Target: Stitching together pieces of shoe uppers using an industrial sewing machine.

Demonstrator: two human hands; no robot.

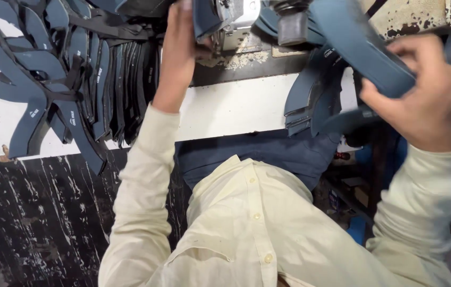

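Cream shirt point(246, 228) fills the bottom; right hand point(427, 98) squeezes a blue strip point(363, 45), left hand point(178, 50) maybe presses another blue piece point(205, 18) up top.

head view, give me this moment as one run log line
left hand: on blue piece at sewing machine | right hand: grips curved blue cut piece | stacked blue pieces on white table

Dark blue cut pieces point(39, 90), a cream shirt point(252, 223), a white table point(236, 109).
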